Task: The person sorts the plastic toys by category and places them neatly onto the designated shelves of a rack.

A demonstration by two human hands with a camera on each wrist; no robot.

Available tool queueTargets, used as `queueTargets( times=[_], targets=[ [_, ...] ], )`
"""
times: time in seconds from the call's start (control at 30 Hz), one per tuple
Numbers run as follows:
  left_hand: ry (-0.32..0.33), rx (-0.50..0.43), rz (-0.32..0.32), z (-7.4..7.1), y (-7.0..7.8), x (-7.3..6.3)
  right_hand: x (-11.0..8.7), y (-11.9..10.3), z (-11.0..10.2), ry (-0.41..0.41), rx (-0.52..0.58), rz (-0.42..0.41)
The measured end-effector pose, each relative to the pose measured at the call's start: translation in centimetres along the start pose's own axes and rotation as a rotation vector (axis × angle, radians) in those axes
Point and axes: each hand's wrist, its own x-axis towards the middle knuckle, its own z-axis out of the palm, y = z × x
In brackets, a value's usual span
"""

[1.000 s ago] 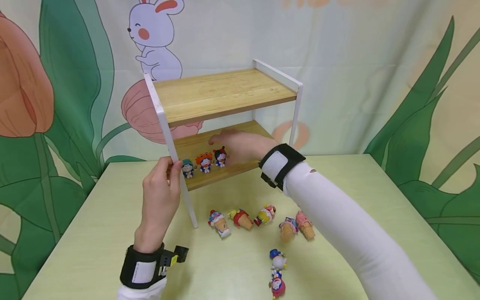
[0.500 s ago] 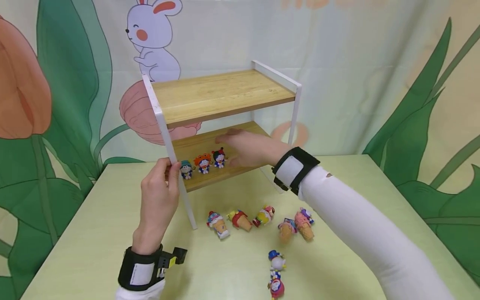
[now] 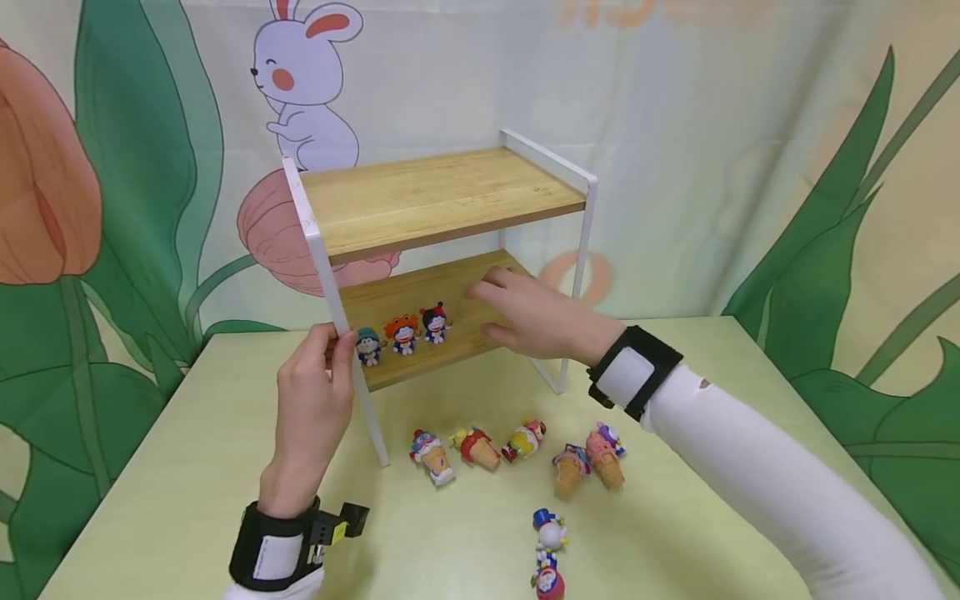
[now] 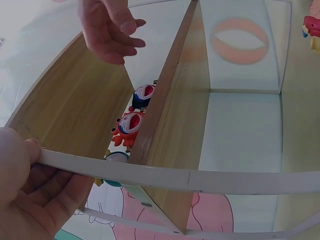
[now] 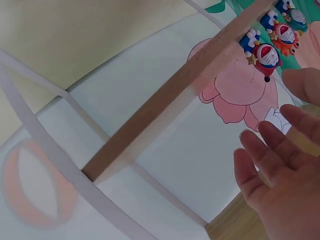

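Note:
My left hand grips the white front left post of a two-tier wooden shelf, thumb on one side and fingers curled behind. Three small figurines sit in a row on the lower board: one with a teal hat, one with an orange crab hat, and one with a black and red hat. To the right of the row, my right hand hovers at the lower tier with nothing in it, fingers loosely bent and apart, as the right wrist view also shows.
Several figurines with ice-cream-cone bodies lie on the table before the shelf, among them a red and yellow one and a pink one. Nearer me lie a blue-hatted white figurine and a pink-hooded one.
My right hand has drawn back to the right, away from the black-and-red-hatted figurine, which stays in the row. The left hand keeps its hold on the post.

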Motion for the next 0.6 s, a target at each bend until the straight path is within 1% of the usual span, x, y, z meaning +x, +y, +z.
queueTargets(
  times=[0.1,0.23,0.4,0.5,0.6],
  targets=[
    [0.002,-0.001,0.001,0.0,0.0,0.0,-0.7,0.2,0.2,0.059,0.03,-0.01],
    [0.003,-0.008,-0.001,0.0,-0.1,-0.1,-1.8,0.7,0.4,0.093,0.074,-0.028],
    [0.006,-0.003,0.003,0.1,-0.2,-0.1,-4.0,1.7,1.3,0.1,0.049,-0.076],
    [0.006,0.003,0.011,0.0,-0.2,-0.1,-5.4,2.3,2.3,0.095,0.043,-0.069],
    [0.007,0.009,0.011,-0.1,-0.2,-0.1,-6.8,2.8,3.5,0.071,0.052,-0.042]
  ],
)
